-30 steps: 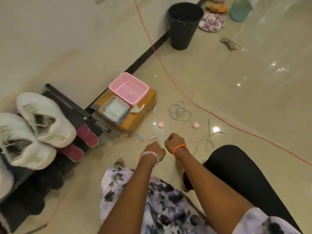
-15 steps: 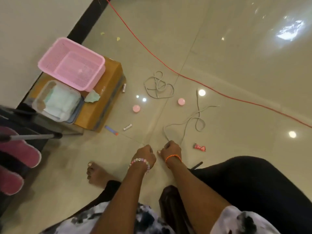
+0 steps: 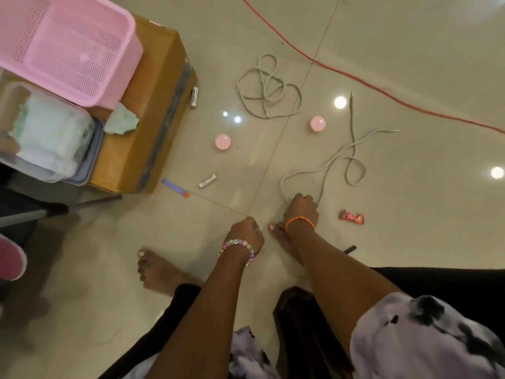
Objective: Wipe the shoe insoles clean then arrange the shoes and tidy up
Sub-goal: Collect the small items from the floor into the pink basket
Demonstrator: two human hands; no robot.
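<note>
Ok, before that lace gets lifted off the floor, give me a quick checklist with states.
1. Right hand gripping the near lace: ok, fingers curled at its loop.
2. Left hand free to help: cannot tell, curled, contents hidden.
3. Lace clear of the candy wrapper: ok, apart.
4. Lace clear of the orange cord: ok, apart.
5. Second lace collected: not ok, lies bunched on the floor.
6. Pink basket ready for bits: ok, sits on the box.
</note>
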